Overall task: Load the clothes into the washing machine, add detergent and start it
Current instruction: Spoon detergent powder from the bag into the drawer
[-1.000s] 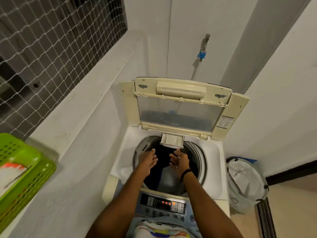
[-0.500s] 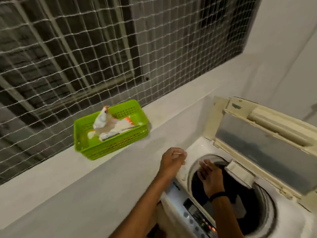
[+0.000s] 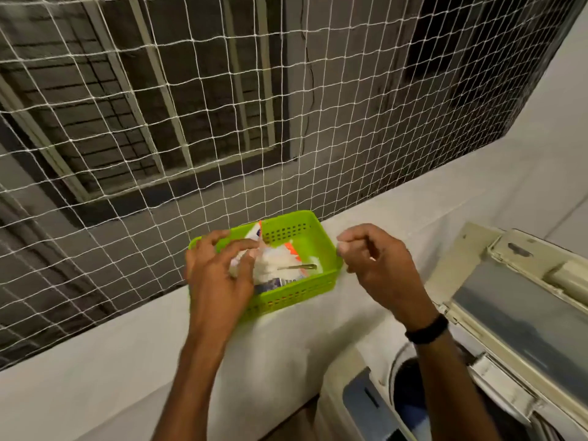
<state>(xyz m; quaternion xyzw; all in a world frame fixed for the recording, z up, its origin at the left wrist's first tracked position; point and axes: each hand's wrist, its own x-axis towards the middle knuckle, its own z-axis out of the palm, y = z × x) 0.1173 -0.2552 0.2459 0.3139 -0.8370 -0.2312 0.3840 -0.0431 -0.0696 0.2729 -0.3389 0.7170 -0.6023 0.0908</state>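
White detergent packet point(image 3: 275, 264), between left fingers point(image 3: 237, 248)

On the ledge point(image 3: 445, 198), near its back edge and before the netting point(image 3: 222, 122), sits the basket point(image 3: 321, 237), with the detergent pouch point(image 3: 276, 262) and spoon point(image 3: 299, 267) in it. The washing machine point(image 3: 350, 393) stands to the right, below the ledge.

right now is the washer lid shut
No, the lid stands raised, and the dark drum below it is open to view.
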